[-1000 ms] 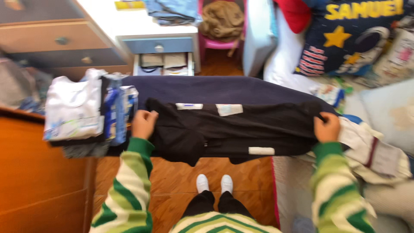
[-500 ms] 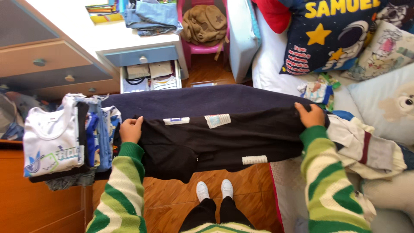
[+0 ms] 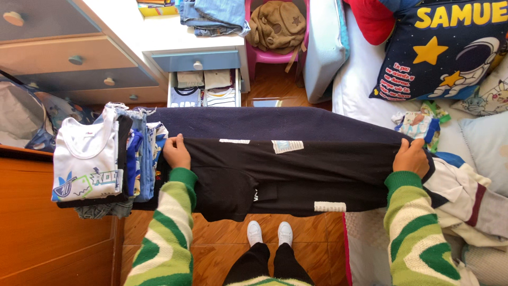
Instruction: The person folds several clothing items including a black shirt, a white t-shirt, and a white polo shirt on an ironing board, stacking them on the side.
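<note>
We hold a black garment (image 3: 296, 175) stretched lengthwise across a board covered in dark blue cloth (image 3: 264, 121). Our left hand (image 3: 177, 152) grips one end with the fingers curled onto the fabric, and our right hand (image 3: 411, 158) pinches the other end, fingers closed on the cloth.

The garment looks folded once along its length, with white patches showing, but its lower edge hangs off the near side of the board, so the folding seems only partly done. A stack of folded clothes (image 3: 106, 159) with a white printed shirt on top sits just beside our left hand, which suggests several pieces are finished. More loose clothes (image 3: 465, 201) lie by our right arm.

Beyond the board stand a dresser with an open drawer (image 3: 205, 87), a pink chair (image 3: 275, 53), and a bed with cushions (image 3: 450, 53). The floor is wood (image 3: 222, 238).
</note>
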